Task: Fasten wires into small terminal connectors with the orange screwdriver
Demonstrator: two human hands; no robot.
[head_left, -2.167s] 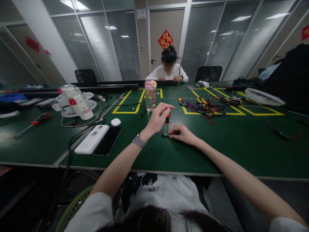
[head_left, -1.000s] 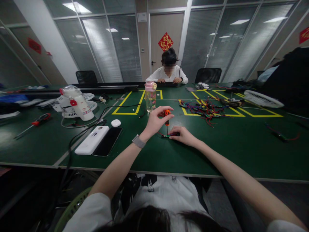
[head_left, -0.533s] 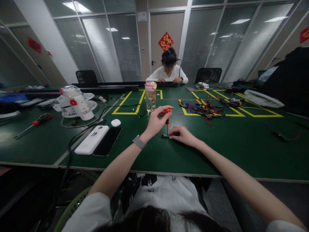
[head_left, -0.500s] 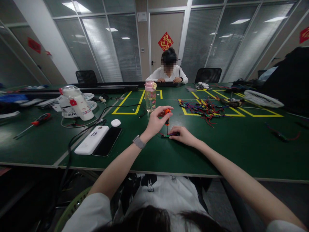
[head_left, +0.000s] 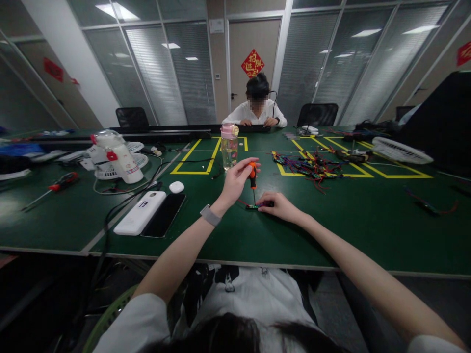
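My left hand (head_left: pixel 235 182) grips a small screwdriver with an orange-and-black handle (head_left: pixel 253 176) and holds it upright, tip down on a little green circuit board (head_left: pixel 252 207) on the green table (head_left: pixel 331 220). My right hand (head_left: pixel 279 205) lies flat on the table and pins the board's right end with its fingertips. A red wire trails from the board toward the left. A grey watch sits on my left wrist.
A white power bank (head_left: pixel 140 212) and a black phone (head_left: pixel 164 214) lie to the left, a white earbud case (head_left: pixel 176 187) behind them. A pink-lidded bottle (head_left: pixel 229 146) stands beyond my hands, a pile of coloured wires (head_left: pixel 309 164) at right. Another person (head_left: pixel 257 105) sits opposite.
My left hand's fingers have shifted round the screwdriver handle, which now shows more fully and stands slightly higher. The right hand and the board stay in place.
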